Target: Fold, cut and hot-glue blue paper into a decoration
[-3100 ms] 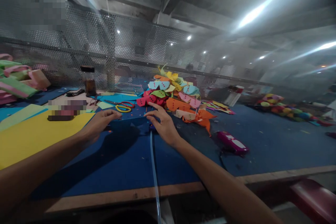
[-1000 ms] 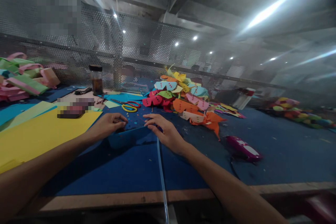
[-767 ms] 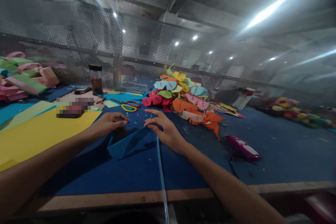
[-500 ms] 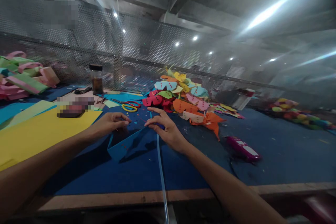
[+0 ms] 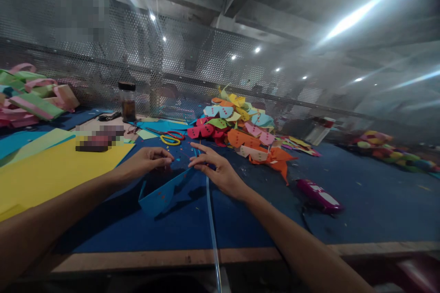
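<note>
A folded blue paper piece [image 5: 158,200] with small red marks slants above the blue mat. Its upper right end runs to my right hand [image 5: 220,175], whose thumb and fingers close on it while the index finger stretches out. My left hand [image 5: 147,164] is held just above the paper's left part, thumb and fingertips pinched together. What sits between those fingertips is too small to make out. Just beyond the hands lie scissors [image 5: 171,137] with red and yellow handles, amid tiny paper scraps.
A pile of colourful folded paper shapes [image 5: 237,123] stands behind my right hand. Yellow sheets [image 5: 51,169] lie at left, near a dark-lidded jar [image 5: 128,103]. A purple device [image 5: 319,196] rests at right. A clear tube [image 5: 212,229] crosses the table's front edge.
The blue paper's lower left end has tilted and turned slightly, showing more of its face. Both hands stay nearly in place, the left a little further right.
</note>
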Available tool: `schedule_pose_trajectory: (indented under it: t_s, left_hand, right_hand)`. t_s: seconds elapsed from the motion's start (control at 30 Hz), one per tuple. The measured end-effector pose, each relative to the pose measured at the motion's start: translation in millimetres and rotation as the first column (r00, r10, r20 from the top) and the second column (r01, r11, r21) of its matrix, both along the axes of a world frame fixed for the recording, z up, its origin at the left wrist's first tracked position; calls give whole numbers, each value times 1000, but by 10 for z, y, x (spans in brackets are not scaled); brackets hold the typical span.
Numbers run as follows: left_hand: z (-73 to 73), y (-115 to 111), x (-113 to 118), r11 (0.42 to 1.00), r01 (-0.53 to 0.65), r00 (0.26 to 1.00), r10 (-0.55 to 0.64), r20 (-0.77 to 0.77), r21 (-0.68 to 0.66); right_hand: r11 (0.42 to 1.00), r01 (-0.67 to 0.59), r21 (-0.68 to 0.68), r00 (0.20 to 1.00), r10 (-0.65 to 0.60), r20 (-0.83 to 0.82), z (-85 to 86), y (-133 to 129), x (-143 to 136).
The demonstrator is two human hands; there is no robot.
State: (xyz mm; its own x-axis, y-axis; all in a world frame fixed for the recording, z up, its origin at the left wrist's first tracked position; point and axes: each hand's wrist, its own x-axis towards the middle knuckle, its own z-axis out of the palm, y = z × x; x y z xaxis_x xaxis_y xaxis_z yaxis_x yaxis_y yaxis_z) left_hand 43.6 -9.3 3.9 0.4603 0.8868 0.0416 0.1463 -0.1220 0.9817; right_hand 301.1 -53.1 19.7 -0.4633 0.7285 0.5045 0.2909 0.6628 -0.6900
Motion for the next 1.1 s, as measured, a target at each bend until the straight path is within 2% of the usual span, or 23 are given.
schedule_pose_trajectory:
  t_s: [0.2, 0.43, 0.67, 0.73, 0.93, 1.1]
  left_hand:
    - [-34, -22, 23, 997, 26, 997, -21, 74, -68]
    - [-60, -28, 47, 984, 121, 983, -101, 151, -132]
    - [-106, -55, 72, 970, 213, 967, -192, 165, -119]
    - [-101, -63, 84, 971, 212, 966, -190, 175, -113]
    - [-30, -113, 119, 992, 100, 988, -89, 130, -76]
    - [-31, -126, 118, 985, 144, 986, -134, 97, -95]
  right_hand:
    - [992, -106, -61, 994, 105, -15, 11, -9, -12]
    - [981, -163, -104, 983, 170, 68, 12, -47, -36]
    - [974, -195, -120, 968, 210, 134, 12, -64, -57]
    - [971, -203, -129, 966, 220, 135, 17, -67, -58]
    - [966, -224, -130, 961, 241, 132, 38, -80, -61]
    - [960, -254, -115, 957, 267, 116, 32, -79, -74]
